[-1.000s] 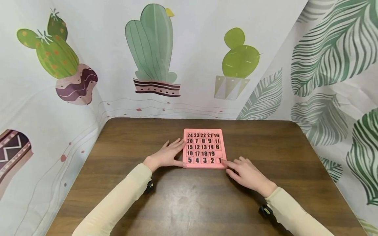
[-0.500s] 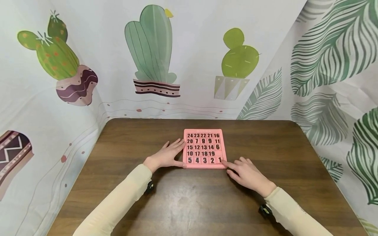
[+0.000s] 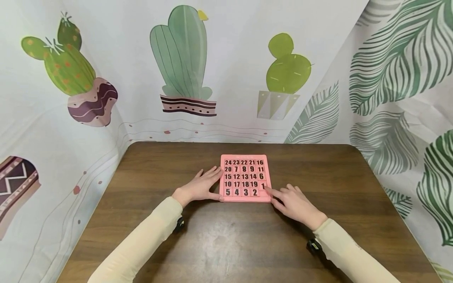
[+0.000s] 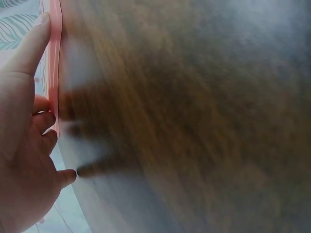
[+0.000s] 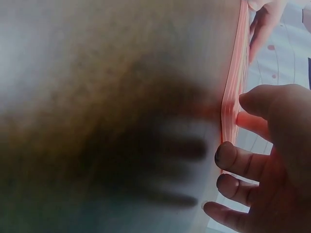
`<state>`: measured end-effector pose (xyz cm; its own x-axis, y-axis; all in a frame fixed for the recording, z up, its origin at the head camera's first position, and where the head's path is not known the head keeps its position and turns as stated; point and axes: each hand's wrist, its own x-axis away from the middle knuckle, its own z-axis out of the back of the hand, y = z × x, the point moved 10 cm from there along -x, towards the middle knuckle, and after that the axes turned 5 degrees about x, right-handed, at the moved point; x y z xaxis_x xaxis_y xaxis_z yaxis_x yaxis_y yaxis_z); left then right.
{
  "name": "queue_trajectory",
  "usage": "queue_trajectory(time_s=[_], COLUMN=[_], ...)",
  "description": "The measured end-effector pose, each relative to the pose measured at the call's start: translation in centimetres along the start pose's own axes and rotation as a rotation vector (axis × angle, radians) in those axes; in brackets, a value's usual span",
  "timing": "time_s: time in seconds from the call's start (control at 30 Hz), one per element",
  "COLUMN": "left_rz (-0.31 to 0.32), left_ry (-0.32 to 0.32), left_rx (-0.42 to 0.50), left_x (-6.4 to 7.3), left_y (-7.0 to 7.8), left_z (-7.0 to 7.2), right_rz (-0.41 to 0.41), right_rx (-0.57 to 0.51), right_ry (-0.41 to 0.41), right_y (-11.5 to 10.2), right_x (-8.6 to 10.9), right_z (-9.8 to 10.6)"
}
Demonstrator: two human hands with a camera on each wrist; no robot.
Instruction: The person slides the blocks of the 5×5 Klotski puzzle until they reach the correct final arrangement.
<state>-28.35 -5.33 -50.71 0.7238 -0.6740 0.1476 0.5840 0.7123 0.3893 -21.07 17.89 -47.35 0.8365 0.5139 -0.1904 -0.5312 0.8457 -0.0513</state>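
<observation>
Pink number puzzle (image 3: 244, 180) lies flat on the wooden table (image 3: 219, 243), toward its far edge and between the two hands; the left hand (image 3: 199, 186) is spread, thumb at the near left corner and fingertips against the left side, bracing rather than grasping; the right hand (image 3: 295, 205) is relaxed with its index finger extended to the tile marked 1 (image 3: 263, 186), touching its right side or corner, and has hold of nothing. That tile sits beside 19, a little lower than its row, with a bare slot beneath it, right of 2; if pushed at an angle, it could jam against 19 or the frame; a sideways press might also twist the whole board, should the left hand's light bracing slip; too little pressure could leave the tile stopped between rows.

The head view alone gives the printed numbers and the bare slot; the left wrist view shows the thumb and fingertips meeting the pink side, with no number readable; the right wrist view shows the board's striped side wall and the lower fingers loosely bent, clear of it; whether the fingertip presses hard, I cannot tell.
</observation>
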Motion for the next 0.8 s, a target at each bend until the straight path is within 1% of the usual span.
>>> queue_trajectory(time_s=[0.37, 0.5, 0.67, 0.8], left_rz=[0.004, 0.002, 0.002, 0.006], left_ry=[0.003, 0.007, 0.008, 0.003], left_rx=[-0.004, -0.028, -0.047, -0.038], left_x=[-0.1, -0.2, -0.2, -0.1], left_y=[-0.3, -0.3, -0.2, -0.1], left_z=[-0.2, -0.1, -0.1, 0.0], right_rz=[0.003, 0.002, 0.024, 0.075], right_rx=[0.003, -0.003, 0.013, -0.003], right_ry=[0.007, 0.012, 0.024, 0.040], right_y=[0.5, 0.4, -0.5, -2.1], right_x=[-0.7, -0.8, -0.9, -1.2], right_z=[-0.2, -0.2, 0.1, 0.5])
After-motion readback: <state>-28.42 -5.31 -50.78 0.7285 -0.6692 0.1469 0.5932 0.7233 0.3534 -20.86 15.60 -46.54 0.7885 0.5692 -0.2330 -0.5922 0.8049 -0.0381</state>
